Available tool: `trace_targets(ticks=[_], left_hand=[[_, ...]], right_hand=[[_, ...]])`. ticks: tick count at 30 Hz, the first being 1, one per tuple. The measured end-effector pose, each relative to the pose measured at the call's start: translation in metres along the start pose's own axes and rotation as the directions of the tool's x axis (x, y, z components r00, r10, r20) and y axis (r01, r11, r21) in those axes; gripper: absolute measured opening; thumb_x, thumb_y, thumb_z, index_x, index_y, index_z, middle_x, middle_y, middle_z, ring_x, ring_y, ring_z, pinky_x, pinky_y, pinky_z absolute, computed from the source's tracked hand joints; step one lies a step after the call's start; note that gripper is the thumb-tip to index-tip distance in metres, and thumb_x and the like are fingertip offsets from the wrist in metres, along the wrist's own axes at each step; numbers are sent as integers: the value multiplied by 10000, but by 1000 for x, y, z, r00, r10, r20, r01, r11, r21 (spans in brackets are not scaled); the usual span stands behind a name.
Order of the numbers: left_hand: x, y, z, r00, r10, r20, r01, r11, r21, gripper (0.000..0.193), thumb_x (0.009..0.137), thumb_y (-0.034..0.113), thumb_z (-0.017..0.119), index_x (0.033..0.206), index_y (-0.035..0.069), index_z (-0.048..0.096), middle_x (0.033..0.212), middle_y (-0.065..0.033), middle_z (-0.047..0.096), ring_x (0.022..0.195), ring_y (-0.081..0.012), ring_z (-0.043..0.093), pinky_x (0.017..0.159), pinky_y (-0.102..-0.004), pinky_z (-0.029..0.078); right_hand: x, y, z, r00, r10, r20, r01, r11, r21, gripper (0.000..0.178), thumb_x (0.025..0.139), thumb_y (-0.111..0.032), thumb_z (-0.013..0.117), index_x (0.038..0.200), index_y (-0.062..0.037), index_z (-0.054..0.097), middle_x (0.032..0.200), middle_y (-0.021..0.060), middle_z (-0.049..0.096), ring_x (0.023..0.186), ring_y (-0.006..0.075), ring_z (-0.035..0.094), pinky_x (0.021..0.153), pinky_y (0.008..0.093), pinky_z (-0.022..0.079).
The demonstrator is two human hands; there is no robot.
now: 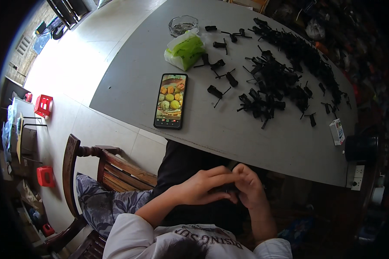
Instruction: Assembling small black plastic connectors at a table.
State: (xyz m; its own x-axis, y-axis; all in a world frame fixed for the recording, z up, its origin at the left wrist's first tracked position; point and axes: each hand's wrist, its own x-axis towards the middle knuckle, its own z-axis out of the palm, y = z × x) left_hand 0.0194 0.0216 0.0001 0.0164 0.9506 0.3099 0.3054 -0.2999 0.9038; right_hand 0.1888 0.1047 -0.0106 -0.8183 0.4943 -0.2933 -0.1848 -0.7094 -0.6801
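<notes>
Nearest to us is our own white shirt (160,239), and just beyond it our two hands meet over our lap, below the near edge of the desk (129,82). Our left hand (201,186) has its fingers curled narrow around a small black part (226,188), and our right hand (249,186) closes on the same part from the other side, fingertips touching those of the left; the part is mostly hidden between them. Further off, going from left to right: a wooden chair (75,172) with a patterned cushion stands beside us, a phone (171,107) with a lit screen lies flat on the desk, a green and white bag (185,51) sits behind it with a glass ashtray (183,25) just beyond, then a heap of black parts (281,73) spreads across the desk, and a small carton (336,131) stands near the right edge.
</notes>
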Motion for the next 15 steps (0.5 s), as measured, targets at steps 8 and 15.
trace_targets(ticks=[8,15], left_hand=[[-12,-16,7,980,110,-166,-129,986,-105,332,663,146,772,938,20,636,706,-82,606,602,-210,616,517,-275,469],[-10,-10,2,998,68,6,-67,989,-132,263,663,207,761,830,54,627,649,-58,539,573,-237,565,487,-304,432]], right_hand=[[1,20,16,972,-208,109,191,970,148,474,812,-460,630,922,-44,433,781,78,544,611,110,503,499,203,398],[-15,31,-4,989,-77,130,105,968,-227,345,889,-332,575,993,-31,444,852,18,504,632,58,438,569,179,369]])
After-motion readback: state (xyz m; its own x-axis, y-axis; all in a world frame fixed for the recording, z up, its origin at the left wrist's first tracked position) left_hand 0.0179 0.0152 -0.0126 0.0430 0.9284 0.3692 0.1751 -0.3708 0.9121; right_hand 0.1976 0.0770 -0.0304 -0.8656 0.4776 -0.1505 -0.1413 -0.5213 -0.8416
